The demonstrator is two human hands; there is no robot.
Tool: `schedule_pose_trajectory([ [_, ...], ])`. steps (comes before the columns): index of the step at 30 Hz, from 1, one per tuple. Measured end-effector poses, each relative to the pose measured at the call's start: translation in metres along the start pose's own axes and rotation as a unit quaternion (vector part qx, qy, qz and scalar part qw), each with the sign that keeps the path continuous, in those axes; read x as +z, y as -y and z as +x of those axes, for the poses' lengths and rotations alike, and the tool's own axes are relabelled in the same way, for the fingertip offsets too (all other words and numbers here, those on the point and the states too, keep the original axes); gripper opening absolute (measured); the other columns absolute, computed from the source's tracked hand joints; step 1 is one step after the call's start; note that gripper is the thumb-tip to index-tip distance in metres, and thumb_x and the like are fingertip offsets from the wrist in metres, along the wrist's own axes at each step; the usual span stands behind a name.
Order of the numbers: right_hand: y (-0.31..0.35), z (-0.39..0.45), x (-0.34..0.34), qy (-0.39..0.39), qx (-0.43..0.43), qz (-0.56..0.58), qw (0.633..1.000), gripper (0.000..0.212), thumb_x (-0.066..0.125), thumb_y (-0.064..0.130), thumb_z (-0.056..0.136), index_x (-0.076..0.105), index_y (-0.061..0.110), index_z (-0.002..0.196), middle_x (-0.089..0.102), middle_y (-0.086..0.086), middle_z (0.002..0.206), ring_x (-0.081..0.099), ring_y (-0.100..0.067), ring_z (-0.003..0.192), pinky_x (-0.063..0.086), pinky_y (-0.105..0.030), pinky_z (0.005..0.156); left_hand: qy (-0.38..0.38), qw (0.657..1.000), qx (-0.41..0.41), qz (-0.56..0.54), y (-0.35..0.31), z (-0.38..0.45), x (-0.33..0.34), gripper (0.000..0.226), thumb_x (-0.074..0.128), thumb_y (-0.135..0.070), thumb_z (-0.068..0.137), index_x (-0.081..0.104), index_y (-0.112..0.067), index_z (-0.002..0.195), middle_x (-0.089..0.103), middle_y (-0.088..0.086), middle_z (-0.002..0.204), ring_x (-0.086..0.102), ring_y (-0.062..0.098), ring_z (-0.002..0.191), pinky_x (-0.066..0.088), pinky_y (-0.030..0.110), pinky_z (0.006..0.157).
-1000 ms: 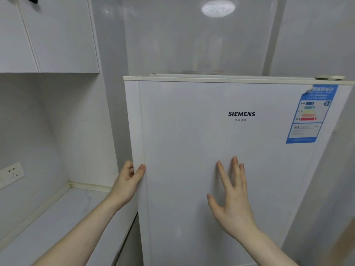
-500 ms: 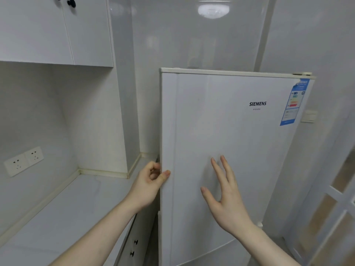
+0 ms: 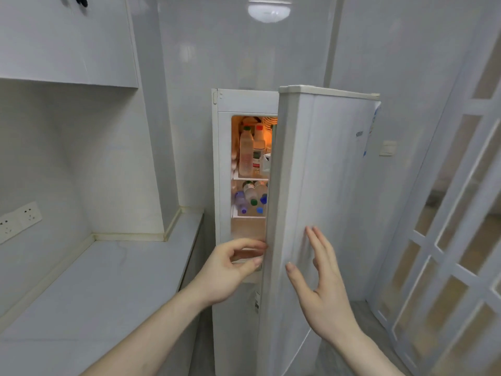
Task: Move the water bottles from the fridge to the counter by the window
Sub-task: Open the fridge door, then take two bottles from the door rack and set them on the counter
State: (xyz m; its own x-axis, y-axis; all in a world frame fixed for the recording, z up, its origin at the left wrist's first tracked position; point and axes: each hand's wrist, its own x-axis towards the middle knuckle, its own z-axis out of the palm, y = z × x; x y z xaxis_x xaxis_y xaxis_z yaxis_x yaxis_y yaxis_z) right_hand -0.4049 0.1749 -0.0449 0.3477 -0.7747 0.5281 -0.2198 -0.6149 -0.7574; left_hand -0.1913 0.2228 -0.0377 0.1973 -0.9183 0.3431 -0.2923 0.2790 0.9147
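Note:
The white fridge (image 3: 221, 164) stands ahead with its door (image 3: 320, 185) swung partly open and its inside lit orange. On the upper shelf stand two tall bottles (image 3: 246, 150) with red caps. The lower shelf holds several water bottles (image 3: 250, 198) lying on their sides, blue and green caps toward me. My left hand (image 3: 230, 270) curls its fingers round the door's left edge at waist height. My right hand (image 3: 322, 289) is open, fingers straight, just in front of the door's outer face. The door hides the fridge's right half.
A grey counter (image 3: 95, 289) runs along the left wall up to the fridge, with wall sockets (image 3: 19, 219) above it and white upper cabinets (image 3: 67, 36) overhead. A white lattice glass door (image 3: 444, 240) stands at the right. A light switch (image 3: 388, 148) sits behind the fridge door.
The fridge door has swung open from shut, pulled by my left hand at its edge. The lit shelves and bottles have come into view. My right hand stayed near the door face.

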Motion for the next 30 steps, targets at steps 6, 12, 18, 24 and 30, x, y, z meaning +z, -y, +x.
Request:
schedule_pose_trajectory([
  [6, 0.005, -0.036, -0.03, -0.178, -0.066, 0.016, 0.982, 0.058, 0.068, 0.018, 0.098, 0.047, 0.023, 0.152, 0.042, 0.014, 0.154, 0.046, -0.018, 0.143, 0.047, -0.043, 0.112, 0.13, 0.991, -0.018, 0.019, -0.009, -0.009, 0.023, 0.039, 0.061, 0.001, 0.098, 0.072, -0.029, 0.12, 0.071, -0.018, 0.125, 0.065, 0.004, 0.12, 0.054, 0.023, 0.096],
  [12, 0.029, -0.075, -0.057, -0.27, -0.199, -0.043, 0.941, 0.041, 0.067, -0.002, 0.085, 0.063, 0.017, 0.121, 0.055, 0.002, 0.126, 0.06, -0.023, 0.106, 0.05, -0.028, 0.08, 0.115, 0.99, -0.042, 0.064, 0.008, -0.006, 0.035, 0.036, 0.06, 0.002, 0.097, 0.077, -0.028, 0.106, 0.072, -0.018, 0.122, 0.067, 0.004, 0.114, 0.055, 0.036, 0.1],
  [18, 0.02, -0.079, -0.044, 0.008, -0.057, -0.074, 0.996, 0.044, 0.07, 0.009, 0.092, 0.062, 0.032, 0.129, 0.047, 0.026, 0.135, 0.055, -0.008, 0.128, 0.051, -0.023, 0.098, 0.113, 0.98, -0.096, 0.129, 0.02, 0.006, 0.029, 0.05, 0.052, 0.005, 0.094, 0.076, -0.038, 0.1, 0.071, -0.02, 0.118, 0.067, 0.0, 0.11, 0.059, 0.04, 0.094],
  [24, -0.026, -0.042, -0.045, 0.057, 0.013, -0.224, 0.973, 0.048, 0.066, 0.027, 0.092, 0.053, 0.035, 0.137, 0.043, 0.021, 0.138, 0.043, -0.004, 0.133, 0.039, -0.022, 0.11, 0.093, 0.969, -0.092, 0.209, 0.02, 0.011, 0.019, 0.048, 0.051, -0.003, 0.094, 0.072, -0.046, 0.1, 0.069, -0.022, 0.117, 0.063, -0.006, 0.11, 0.061, 0.036, 0.085],
  [30, -0.068, -0.032, -0.078, 0.07, 0.085, -0.317, 0.942, 0.047, 0.069, 0.029, 0.088, 0.061, 0.034, 0.135, 0.065, 0.016, 0.128, 0.062, -0.01, 0.119, 0.05, -0.032, 0.103, 0.096, 0.957, -0.071, 0.264, 0.022, 0.012, 0.013, 0.04, 0.05, -0.008, 0.097, 0.07, -0.042, 0.103, 0.064, -0.026, 0.122, 0.059, -0.009, 0.112, 0.052, 0.016, 0.079],
])
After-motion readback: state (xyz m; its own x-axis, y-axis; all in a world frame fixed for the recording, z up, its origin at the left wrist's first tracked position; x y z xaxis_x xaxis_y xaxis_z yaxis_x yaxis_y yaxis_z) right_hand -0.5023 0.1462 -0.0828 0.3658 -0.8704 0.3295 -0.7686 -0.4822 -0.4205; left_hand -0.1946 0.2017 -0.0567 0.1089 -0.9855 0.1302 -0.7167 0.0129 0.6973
